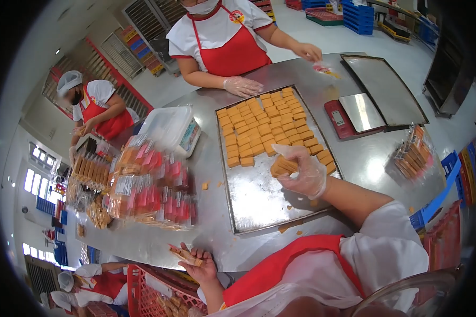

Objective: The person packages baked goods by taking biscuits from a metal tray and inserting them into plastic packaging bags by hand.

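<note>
My right hand (308, 174), in a clear plastic glove, is closed around a few orange-brown rectangular biscuits (283, 167) above the near part of a metal baking tray (259, 208). Rows of similar biscuits (269, 124) cover the far part of that tray. Lower left, my bare left hand (201, 267) grips a small clear packet (185, 255) with biscuits inside and a pink-red label. This packet is beyond the table edge, over a red plastic crate (148, 296). Fingers of the left hand partly cover it.
Stacked labelled packets (150, 185) and a clear plastic tub (169, 127) stand left of the tray. A red scale (357, 116), another tray (386, 87) and more packets (411, 153) are at right. Opposite, a co-worker's gloved hand (243, 86) rests by the tray.
</note>
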`<act>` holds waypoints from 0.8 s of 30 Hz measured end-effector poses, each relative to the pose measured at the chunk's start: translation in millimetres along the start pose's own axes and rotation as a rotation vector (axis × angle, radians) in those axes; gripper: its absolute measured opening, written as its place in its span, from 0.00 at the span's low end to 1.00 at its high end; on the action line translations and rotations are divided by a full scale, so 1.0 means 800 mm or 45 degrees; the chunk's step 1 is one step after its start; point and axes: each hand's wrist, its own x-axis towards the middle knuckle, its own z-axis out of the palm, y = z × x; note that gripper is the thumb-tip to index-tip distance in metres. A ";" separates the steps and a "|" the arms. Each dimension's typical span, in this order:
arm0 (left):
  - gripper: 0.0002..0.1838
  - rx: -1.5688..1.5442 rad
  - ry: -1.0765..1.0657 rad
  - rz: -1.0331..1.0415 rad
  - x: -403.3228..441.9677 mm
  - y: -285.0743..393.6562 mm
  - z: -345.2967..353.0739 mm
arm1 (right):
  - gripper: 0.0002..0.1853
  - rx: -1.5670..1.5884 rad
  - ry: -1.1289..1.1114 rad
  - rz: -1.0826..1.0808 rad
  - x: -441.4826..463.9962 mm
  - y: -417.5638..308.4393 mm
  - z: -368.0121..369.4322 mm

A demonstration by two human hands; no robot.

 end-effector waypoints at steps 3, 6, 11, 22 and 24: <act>0.33 0.005 0.007 -0.007 -0.001 0.000 0.004 | 0.22 0.212 -0.249 0.445 -0.022 0.021 0.010; 0.33 -0.016 -0.004 -0.017 -0.001 0.000 0.004 | 0.17 -0.052 -0.701 0.957 -0.019 0.011 0.004; 0.31 -0.034 -0.041 -0.050 -0.001 0.002 0.002 | 0.18 0.091 -0.792 0.953 -0.039 0.040 0.017; 0.30 -0.021 -0.097 -0.054 0.001 0.002 0.000 | 0.21 0.268 -0.838 1.048 -0.031 0.039 0.011; 0.29 0.013 -0.073 -0.044 0.002 0.002 0.003 | 0.21 0.250 -0.862 1.059 -0.033 0.042 0.011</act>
